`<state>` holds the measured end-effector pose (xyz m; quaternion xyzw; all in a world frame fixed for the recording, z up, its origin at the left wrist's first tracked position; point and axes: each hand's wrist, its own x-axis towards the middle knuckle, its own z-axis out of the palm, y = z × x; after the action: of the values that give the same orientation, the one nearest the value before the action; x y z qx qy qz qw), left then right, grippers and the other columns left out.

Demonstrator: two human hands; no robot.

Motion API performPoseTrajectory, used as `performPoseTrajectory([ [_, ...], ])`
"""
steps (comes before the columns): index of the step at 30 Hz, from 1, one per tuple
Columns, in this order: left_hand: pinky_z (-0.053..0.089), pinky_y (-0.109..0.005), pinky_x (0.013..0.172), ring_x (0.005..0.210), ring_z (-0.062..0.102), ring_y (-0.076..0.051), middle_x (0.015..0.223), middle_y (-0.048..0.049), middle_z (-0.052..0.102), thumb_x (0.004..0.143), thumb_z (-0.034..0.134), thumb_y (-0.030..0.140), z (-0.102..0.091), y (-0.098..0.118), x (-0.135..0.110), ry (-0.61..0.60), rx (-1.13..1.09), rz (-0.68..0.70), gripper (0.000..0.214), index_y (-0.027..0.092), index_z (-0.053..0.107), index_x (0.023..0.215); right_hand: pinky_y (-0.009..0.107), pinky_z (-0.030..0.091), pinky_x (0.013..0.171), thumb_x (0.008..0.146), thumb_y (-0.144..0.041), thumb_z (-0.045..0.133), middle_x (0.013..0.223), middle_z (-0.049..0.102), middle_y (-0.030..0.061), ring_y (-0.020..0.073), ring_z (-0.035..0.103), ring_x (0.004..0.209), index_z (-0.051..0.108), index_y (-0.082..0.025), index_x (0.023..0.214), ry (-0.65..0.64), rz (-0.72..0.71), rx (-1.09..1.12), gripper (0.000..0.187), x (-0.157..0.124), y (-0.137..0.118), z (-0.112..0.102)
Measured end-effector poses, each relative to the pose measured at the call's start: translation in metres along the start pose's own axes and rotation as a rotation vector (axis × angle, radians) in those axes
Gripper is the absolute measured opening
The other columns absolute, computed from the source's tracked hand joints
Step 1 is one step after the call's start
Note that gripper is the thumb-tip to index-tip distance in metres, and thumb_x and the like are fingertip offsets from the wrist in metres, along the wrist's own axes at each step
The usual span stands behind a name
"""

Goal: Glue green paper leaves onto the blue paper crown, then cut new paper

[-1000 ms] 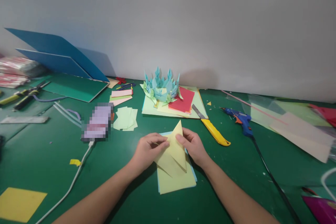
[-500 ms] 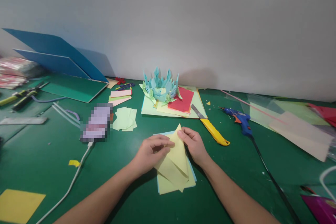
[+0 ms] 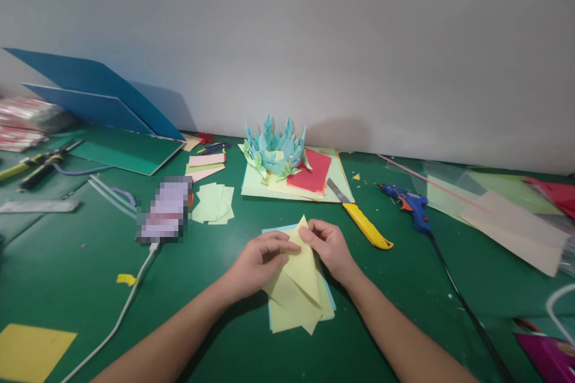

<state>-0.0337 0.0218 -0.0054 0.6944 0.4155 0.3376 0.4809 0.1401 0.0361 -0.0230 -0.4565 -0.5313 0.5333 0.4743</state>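
Note:
Between my hands is a sheet of pale yellow paper (image 3: 304, 272), partly folded, with a pointed tip at its top. My right hand (image 3: 330, 249) pinches it near that tip, thumb in front and fingers behind. From the other side my left hand (image 3: 260, 260) grips the sheet's left part, its index finger lying across the front. Beneath the folded sheet lies a small stack of yellow and blue paper (image 3: 287, 320) on the green table. What the left fingertips do behind the sheet is hidden.
Beyond the hands, a blue folded-paper ring (image 3: 276, 149) stands on stacked sheets beside red paper (image 3: 309, 170). To the right lie a yellow cutter knife (image 3: 366, 224) and a blue glue gun (image 3: 415, 209). Leftward are green paper pieces (image 3: 213, 203) and a phone (image 3: 166, 209) on a white cable.
The folded sheet's tip and my right thumb have shifted slightly left and down. My left hand holds nearly the same place.

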Motion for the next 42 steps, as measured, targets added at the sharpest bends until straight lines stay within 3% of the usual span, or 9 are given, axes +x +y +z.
performPoseTrajectory([
  [11, 0.048, -0.031, 0.080, 0.096, 0.060, -0.019, 0.111, -0.0097, 0.062, 0.074, 0.052, 0.012, 0.000, 0.000, -0.002, -0.040, 0.006, -0.035, 0.031, 0.021, 0.072, 0.096, 0.022, 0.026, 0.043, 0.065, -0.056, 0.065, 0.048, 0.040, -0.0054, 0.0079, 0.031, 0.045, 0.054, -0.019, 0.056, 0.019, 0.039, 0.048, 0.040, 0.001, -0.002, 0.001],
  [17, 0.048, -0.030, 0.081, 0.102, 0.058, -0.020, 0.114, -0.0084, 0.063, 0.073, 0.048, 0.008, 0.000, 0.003, -0.003, -0.083, 0.068, -0.011, 0.038, 0.022, 0.070, 0.100, 0.023, 0.025, 0.042, 0.068, -0.055, 0.062, 0.045, 0.038, -0.0066, 0.0076, 0.030, 0.043, 0.051, -0.020, 0.056, 0.033, 0.016, 0.059, 0.039, 0.001, -0.003, 0.000],
  [24, 0.047, -0.024, 0.064, 0.080, 0.058, -0.014, 0.112, -0.0067, 0.064, 0.073, 0.046, 0.009, 0.001, 0.006, -0.003, -0.119, 0.102, 0.002, 0.041, 0.023, 0.068, 0.105, 0.023, 0.026, 0.044, 0.068, -0.046, 0.062, 0.046, 0.033, -0.0076, 0.0079, 0.028, 0.044, 0.046, -0.021, 0.053, 0.092, -0.034, 0.050, 0.034, 0.002, -0.002, 0.001],
  [30, 0.041, -0.021, 0.055, 0.059, 0.045, -0.008, 0.116, -0.0074, 0.062, 0.074, 0.044, 0.009, 0.001, 0.009, -0.004, -0.145, 0.068, -0.002, 0.044, 0.022, 0.064, 0.111, 0.022, 0.027, 0.044, 0.069, -0.042, 0.060, 0.052, 0.040, -0.0065, 0.0078, 0.029, 0.046, 0.051, -0.020, 0.060, 0.071, -0.028, 0.071, 0.025, 0.002, -0.003, 0.003],
  [37, 0.040, -0.022, 0.055, 0.059, 0.044, -0.008, 0.117, -0.0068, 0.061, 0.073, 0.045, 0.009, 0.001, 0.010, -0.004, -0.157, 0.072, 0.002, 0.045, 0.023, 0.064, 0.112, 0.022, 0.026, 0.044, 0.070, -0.039, 0.056, 0.048, 0.034, -0.0076, 0.0079, 0.027, 0.045, 0.041, -0.021, 0.055, 0.073, -0.024, 0.080, 0.027, 0.002, -0.004, 0.004],
  [42, 0.041, -0.022, 0.057, 0.061, 0.046, -0.009, 0.119, -0.0071, 0.060, 0.074, 0.047, 0.010, 0.000, 0.005, -0.004, -0.124, 0.058, 0.008, 0.045, 0.025, 0.063, 0.113, 0.023, 0.027, 0.046, 0.075, -0.046, 0.056, 0.051, 0.034, -0.0069, 0.0089, 0.029, 0.048, 0.045, -0.021, 0.057, 0.050, -0.052, 0.033, 0.032, 0.001, -0.006, 0.002],
])
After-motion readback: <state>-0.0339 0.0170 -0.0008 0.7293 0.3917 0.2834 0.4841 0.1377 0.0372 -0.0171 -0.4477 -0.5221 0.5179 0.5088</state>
